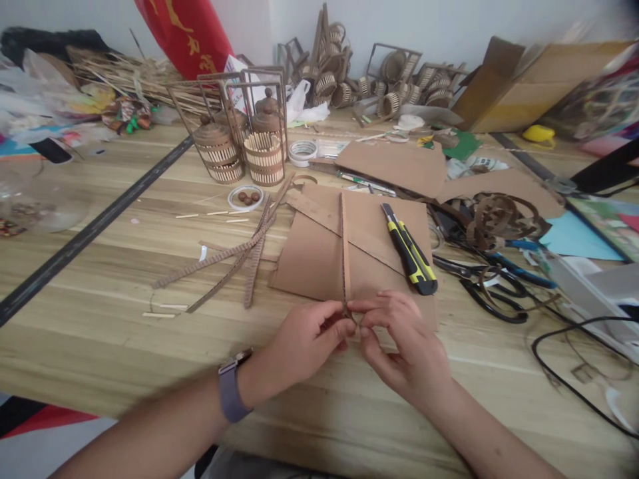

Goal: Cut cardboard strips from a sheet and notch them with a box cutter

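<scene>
A narrow cardboard strip (344, 249) runs upright in view over brown cardboard sheets (314, 259), its near end between my hands. My left hand (312, 336), with a watch on the wrist, has thumb and fingers closed on that end. Close beside it on the right is my right hand (399, 336), its index fingertip touching the strip's end and its thumb near the left fingertips. Whether the right fingers pinch anything is too small to tell. On the cardboard, right of the strip, lies a yellow and black utility knife (410, 251).
Ribbed strips (219, 256) lie left of the cardboard. Small lidded baskets (218, 150) in frames stand behind, near a tape ring (245, 197) holding brown beads. Scissors (492, 293), a cable (559, 326) and coiled strips (504, 216) are at the right.
</scene>
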`<state>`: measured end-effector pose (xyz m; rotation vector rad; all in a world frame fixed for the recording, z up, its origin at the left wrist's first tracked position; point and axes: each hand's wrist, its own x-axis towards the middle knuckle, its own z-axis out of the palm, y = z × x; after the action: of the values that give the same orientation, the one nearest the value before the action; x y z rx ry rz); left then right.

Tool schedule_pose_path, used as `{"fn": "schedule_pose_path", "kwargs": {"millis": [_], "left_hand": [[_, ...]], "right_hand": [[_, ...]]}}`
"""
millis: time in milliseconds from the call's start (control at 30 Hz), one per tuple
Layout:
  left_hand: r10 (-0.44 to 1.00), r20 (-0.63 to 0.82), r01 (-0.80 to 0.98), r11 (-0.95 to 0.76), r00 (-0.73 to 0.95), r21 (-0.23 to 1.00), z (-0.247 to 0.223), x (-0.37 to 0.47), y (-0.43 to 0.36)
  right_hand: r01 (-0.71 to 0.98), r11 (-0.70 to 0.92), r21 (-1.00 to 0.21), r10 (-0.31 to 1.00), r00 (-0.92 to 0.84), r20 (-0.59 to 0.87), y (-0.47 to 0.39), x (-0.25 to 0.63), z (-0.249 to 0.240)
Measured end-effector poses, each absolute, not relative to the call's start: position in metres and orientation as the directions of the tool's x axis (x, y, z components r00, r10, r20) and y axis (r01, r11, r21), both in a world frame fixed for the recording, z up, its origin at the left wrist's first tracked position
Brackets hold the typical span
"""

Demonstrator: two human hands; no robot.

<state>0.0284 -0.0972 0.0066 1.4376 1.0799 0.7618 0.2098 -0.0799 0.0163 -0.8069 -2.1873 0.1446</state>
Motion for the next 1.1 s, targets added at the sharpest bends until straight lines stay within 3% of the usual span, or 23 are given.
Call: {"fn": "schedule_pose_path", "kwargs": {"millis": [233, 500, 733, 967, 1100], "left_hand": [[0.918, -0.208, 0.164, 0.161, 0.338, 0.973, 0.0072, 0.0322, -0.0988], [0.933, -0.128, 0.264, 0.037, 0.336, 0.964, 0.0075, 0.0299, -0.0988], [0.927, -0.100, 0.238, 0.012, 0.361, 0.971, 0.0079, 0.0271, -0.0973], [0.902, -0.177, 0.124, 0.139, 0.394, 0.983, 0.0056, 0.0279, -0.0974], [0.917, -0.165, 0.066, 0.152, 0.363, 0.986, 0.0071, 0.0288, -0.0975]], "right_hand": [[0.507, 0.800, -0.321, 0.577, -0.504, 0.643, -0.0815, 0.2078, 0.0130], [0.533, 0.761, -0.370, 0.633, -0.482, 0.606, -0.0798, 0.2119, 0.0158], [0.515, 0.720, -0.465, 0.692, -0.478, 0.541, -0.0792, 0.2167, 0.0190], [0.475, 0.764, -0.437, 0.641, -0.477, 0.601, -0.0798, 0.2107, 0.0186], [0.503, 0.800, -0.326, 0.578, -0.506, 0.640, -0.0790, 0.2110, 0.0141]]}}
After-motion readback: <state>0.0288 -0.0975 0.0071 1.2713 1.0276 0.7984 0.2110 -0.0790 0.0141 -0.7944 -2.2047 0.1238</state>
